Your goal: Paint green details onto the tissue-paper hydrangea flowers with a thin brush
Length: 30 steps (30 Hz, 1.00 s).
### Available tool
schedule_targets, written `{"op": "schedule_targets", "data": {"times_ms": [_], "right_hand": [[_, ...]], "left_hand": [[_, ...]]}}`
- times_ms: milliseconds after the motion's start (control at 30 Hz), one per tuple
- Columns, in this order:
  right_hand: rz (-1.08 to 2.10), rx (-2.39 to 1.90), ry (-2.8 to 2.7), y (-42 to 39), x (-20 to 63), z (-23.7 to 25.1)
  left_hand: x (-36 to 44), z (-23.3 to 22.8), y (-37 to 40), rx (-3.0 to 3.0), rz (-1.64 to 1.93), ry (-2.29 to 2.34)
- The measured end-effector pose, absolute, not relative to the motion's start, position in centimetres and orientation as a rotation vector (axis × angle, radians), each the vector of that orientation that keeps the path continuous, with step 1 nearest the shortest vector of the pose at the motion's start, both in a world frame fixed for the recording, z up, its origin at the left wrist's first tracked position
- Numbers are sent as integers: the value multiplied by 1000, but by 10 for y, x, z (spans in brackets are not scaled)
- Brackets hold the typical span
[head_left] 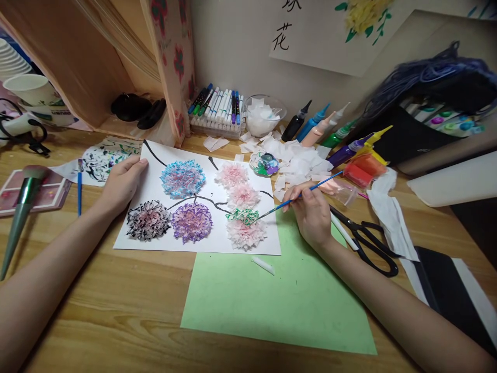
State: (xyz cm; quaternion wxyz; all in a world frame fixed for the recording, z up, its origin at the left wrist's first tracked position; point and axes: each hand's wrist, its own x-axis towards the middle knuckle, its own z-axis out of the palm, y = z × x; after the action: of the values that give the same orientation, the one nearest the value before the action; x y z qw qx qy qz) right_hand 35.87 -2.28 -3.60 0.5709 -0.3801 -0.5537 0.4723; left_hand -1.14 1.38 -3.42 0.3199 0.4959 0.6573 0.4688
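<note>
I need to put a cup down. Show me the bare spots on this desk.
Bare wood runs along the near edge, left of the green sheet, below the white sheet. The green sheet holds only a small white scrap. It is crowded behind the right hand: paper squares, paint bottles, scissors.

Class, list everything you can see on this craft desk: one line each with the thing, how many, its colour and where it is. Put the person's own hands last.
white sheet: one, white with black branches, desk centre
tissue flowers: seven; blue, black, purple, green-edged, three pink; on the white sheet
green paper: one, light green, below the sheet
thin brush: one, blue handle, in right hand, tip at the green-edged flower
palette: one, flower-shaped, above the sheet
paint bottles: several, mixed colours, back right
marker set: one tray, by the wall
scissors: one, black, right of the green paper
makeup brush: one, green handle, far left
left hand: pressing the sheet's left edge
right hand: fingers pinching the thin brush
</note>
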Motion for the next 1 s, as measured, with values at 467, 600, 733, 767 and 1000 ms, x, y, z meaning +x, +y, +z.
{"op": "schedule_targets", "data": {"times_ms": [467,600,733,767,1000], "right_hand": [[1073,-819,-1302,-24,360,-36],[1074,-827,-1310,-23,360,-36],[1048,-864,-1311,-24,360,-37],[1032,-884,-1311,-24,359,-37],[856,-950,-1246,-18,362,-38]], "left_hand": [[-16,-36,14,1368,1219,1733],[-15,-36,15,1352,1232,1725],[-15,-35,14,1333,1238,1720],[-15,-35,14,1328,1239,1720],[-13,-33,14,1316,1211,1751]]}}
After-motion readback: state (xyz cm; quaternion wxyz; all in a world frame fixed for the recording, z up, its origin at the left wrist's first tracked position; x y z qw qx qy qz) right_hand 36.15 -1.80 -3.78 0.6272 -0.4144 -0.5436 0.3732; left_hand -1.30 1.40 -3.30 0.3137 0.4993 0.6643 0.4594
